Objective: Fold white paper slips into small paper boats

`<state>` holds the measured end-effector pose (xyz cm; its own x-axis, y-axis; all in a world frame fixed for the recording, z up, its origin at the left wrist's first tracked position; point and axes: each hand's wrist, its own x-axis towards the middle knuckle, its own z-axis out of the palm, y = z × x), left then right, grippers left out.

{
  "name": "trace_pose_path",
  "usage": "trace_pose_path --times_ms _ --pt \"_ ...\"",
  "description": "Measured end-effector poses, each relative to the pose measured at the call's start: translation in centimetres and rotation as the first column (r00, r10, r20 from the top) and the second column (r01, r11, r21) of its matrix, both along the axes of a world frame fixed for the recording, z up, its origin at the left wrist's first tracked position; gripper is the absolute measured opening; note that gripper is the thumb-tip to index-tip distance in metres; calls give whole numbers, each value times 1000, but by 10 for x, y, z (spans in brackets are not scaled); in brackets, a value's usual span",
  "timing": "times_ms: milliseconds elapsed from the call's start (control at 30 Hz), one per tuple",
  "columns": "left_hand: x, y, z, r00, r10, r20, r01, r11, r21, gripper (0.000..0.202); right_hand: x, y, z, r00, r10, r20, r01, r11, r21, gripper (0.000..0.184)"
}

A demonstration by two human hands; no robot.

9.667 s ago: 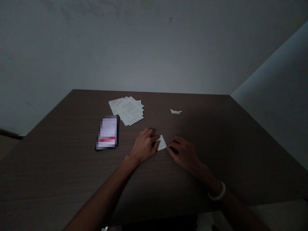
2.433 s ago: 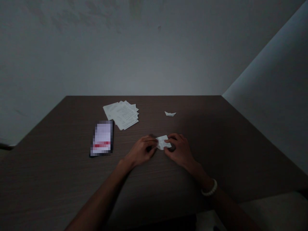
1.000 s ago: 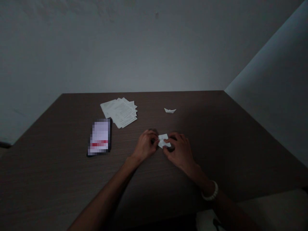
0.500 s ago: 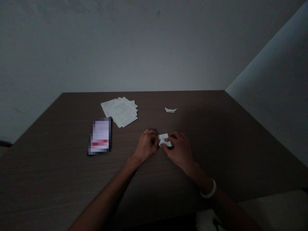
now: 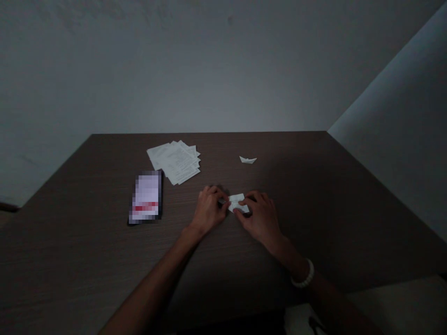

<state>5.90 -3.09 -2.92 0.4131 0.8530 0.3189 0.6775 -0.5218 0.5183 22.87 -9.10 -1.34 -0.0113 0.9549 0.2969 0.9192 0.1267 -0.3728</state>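
Observation:
A small folded piece of white paper (image 5: 238, 203) lies on the dark wooden table (image 5: 314, 204) between my two hands. My left hand (image 5: 208, 211) has its fingers curled and pinches the paper's left edge. My right hand (image 5: 261, 216) grips the right side, fingers bent over the fold; a white bead bracelet (image 5: 303, 278) sits on that wrist. Part of the paper is hidden under my fingers.
A loose stack of printed paper slips (image 5: 176, 162) lies at the back left. A phone with a lit screen (image 5: 146, 197) rests left of my hands. A small finished paper boat (image 5: 247, 160) sits behind them. Walls close the back and right.
Over ten seconds the paper went from a flat slip to a smaller folded piece. In the last second my hands shifted only slightly, fingers pressing along the fold.

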Motion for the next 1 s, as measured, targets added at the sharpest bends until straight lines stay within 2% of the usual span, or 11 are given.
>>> trace_pose_path --times_ms 300,600,1000 --pt "-2 -1 6 999 13 -33 -14 1000 -21 7 -1 -1 3 1000 21 22 -21 1000 -4 16" --pt "-7 -2 8 999 -5 -35 4 1000 -27 10 -1 0 3 991 129 -29 -130 991 -26 15" --pt "-17 0 11 995 21 -92 -26 998 -58 17 4 4 1 966 257 11 -257 966 -38 18"
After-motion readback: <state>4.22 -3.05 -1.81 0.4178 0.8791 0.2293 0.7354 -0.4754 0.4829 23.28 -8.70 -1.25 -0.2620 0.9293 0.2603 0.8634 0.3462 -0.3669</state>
